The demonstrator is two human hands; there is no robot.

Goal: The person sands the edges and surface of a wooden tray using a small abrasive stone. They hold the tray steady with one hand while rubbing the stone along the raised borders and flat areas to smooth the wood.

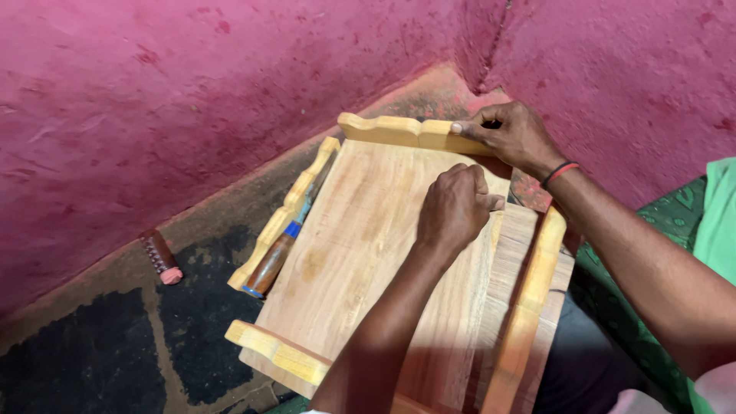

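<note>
Wooden tray (360, 238) under fisted left hand (454, 207); right hand (512, 136) grips its rim

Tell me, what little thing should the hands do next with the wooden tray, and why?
Probably press the pale scalloped wooden strip down onto the flat wooden board. The right hand grips that strip at the far edge, and the left hand is fisted on the board beside it, steadying it.

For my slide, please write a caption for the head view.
Left hand pressed on wooden tray, right hand gripping its scalloped rim, chisel inside.
</note>
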